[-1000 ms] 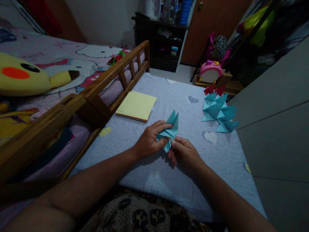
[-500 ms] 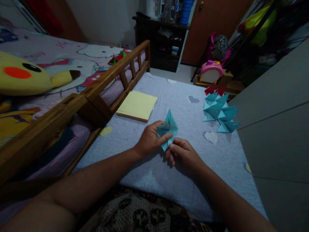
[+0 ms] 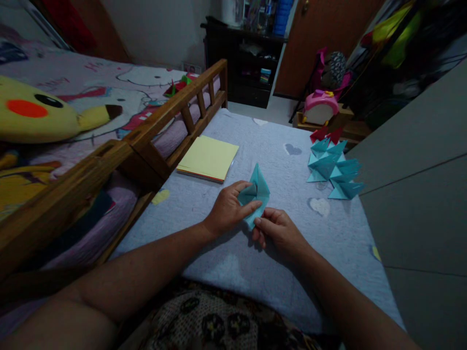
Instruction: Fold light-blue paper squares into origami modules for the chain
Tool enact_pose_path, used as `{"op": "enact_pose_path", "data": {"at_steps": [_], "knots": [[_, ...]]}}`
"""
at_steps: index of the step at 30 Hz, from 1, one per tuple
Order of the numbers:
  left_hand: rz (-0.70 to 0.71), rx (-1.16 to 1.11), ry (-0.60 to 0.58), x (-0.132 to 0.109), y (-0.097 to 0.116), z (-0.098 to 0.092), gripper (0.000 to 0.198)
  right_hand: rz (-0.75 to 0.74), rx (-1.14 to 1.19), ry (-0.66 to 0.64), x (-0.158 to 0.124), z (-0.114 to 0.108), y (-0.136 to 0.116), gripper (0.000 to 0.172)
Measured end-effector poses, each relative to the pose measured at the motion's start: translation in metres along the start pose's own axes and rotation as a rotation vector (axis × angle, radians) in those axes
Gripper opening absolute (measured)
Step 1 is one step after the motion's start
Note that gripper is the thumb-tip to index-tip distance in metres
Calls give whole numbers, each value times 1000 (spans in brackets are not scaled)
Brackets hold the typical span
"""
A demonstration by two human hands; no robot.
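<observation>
A light-blue folded origami paper [image 3: 261, 187] is held between my two hands above the cloth-covered surface. My left hand [image 3: 229, 206] grips its left side, thumb lying across the front and fingers partly hidden behind. My right hand [image 3: 277, 226] pinches the lower tip between thumb and fingers. The far point of the paper stands up, and its left part shows an opened fold. At the far right sit several folded blue paper pieces [image 3: 333, 167] with spiky points, and a red folded paper [image 3: 326, 134] behind them.
A stack of square paper [image 3: 207, 158], yellow on top, lies at the left near a wooden bed rail [image 3: 171, 116]. Beyond the rail is a yellow plush toy [image 3: 32, 112]. A pale cabinet [image 3: 419, 184] borders the right side, and a pink toy case [image 3: 321, 107] stands behind.
Both hands keep hold of the blue paper in nearly the same place. The lower tip has shifted slightly under my right thumb, its end now looking narrower.
</observation>
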State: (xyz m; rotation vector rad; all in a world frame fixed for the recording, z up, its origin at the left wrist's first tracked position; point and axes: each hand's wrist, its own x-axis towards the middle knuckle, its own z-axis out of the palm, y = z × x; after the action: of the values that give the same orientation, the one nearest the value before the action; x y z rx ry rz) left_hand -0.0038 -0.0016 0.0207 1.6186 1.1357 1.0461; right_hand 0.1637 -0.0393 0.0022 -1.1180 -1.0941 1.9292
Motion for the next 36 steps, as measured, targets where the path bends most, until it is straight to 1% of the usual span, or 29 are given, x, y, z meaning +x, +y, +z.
{"op": "enact_pose_path", "data": {"at_steps": [5,9,15,21,28,36], "knots": [[-4,-8,-4,0,0,0,18,9,-2,3,-1,0,-2,23],[-7,7,25,0,-2,-1,21,0,2,-8,-1,1,-1,22],[33,28,46,2,-2,-1,20,-5,-7,-27,-1,1,0,23],[36,30,43,2,-2,-1,20,-1,-18,-28,-1,0,-2,24],[39,33,44,2,-2,-1,21,4,44,-19,-1,-1,4,23],[14,19,40,2,-4,-1,20,11,-48,-27,-1,-1,-2,25]]}}
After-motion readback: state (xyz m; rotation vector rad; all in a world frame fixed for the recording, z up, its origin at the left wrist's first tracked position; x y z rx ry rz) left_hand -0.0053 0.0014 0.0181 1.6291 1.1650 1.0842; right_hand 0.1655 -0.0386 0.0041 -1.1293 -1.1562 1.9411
